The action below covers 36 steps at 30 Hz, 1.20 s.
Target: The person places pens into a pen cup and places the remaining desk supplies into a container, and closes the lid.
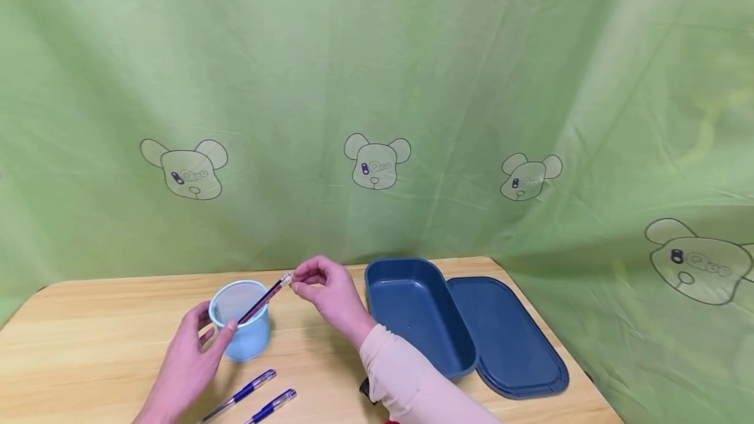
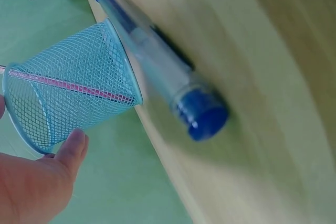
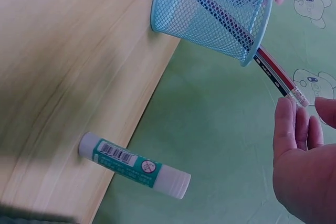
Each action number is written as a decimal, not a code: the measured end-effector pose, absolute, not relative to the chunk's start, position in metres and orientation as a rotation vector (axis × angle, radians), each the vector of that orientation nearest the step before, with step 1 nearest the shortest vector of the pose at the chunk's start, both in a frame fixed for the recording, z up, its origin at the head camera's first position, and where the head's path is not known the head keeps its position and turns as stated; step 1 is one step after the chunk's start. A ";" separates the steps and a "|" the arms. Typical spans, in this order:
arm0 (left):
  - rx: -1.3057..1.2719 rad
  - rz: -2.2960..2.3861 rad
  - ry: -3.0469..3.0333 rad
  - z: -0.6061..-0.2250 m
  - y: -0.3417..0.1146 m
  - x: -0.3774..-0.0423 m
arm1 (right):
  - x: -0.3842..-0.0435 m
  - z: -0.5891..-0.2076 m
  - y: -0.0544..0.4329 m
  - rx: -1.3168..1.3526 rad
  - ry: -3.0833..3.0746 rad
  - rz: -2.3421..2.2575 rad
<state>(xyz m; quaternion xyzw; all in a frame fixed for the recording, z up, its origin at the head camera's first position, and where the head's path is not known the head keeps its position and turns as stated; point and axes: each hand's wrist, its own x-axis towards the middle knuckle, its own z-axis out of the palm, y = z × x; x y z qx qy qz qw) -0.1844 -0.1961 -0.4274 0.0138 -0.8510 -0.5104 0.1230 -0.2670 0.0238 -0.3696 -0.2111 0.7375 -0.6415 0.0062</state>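
Observation:
A light blue mesh pen holder (image 1: 250, 342) stands upright on the table, its rim gripped by my left hand (image 1: 191, 352), thumb at the near side and fingers round the left. Inside it leans a red-and-black striped pencil (image 1: 262, 300), eraser end up and sticking out to the right. My right hand (image 1: 332, 293) has its fingertips right at that eraser end; in the right wrist view the thumb (image 3: 326, 109) stands apart from it. Two blue pens (image 1: 253, 385) (image 1: 273, 406) lie in front of the holder. A green-and-white glue stick (image 3: 134, 163) shows in the right wrist view.
To the right stands a dark blue rectangular box (image 1: 412, 306), uncovered, with its flat blue lid (image 1: 512, 339) lying beside it. The wooden table (image 1: 118, 313) ends at a green curtain (image 1: 283, 84) behind and on the right.

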 end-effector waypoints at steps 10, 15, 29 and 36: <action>0.038 -1.505 -2.473 -0.428 -0.195 -0.185 | -0.262 -0.374 0.032 -0.667 2.384 -1.903; 0.043 -1.509 -2.473 -0.428 -0.194 -0.186 | -0.251 -0.377 0.035 -0.718 2.348 -1.821; 0.056 -1.537 -2.484 -0.424 -0.196 -0.187 | -0.225 -0.395 0.035 -0.805 2.272 -1.532; 0.062 -1.547 -2.482 -0.424 -0.196 -0.187 | -0.219 -0.407 0.032 -0.827 2.299 -1.370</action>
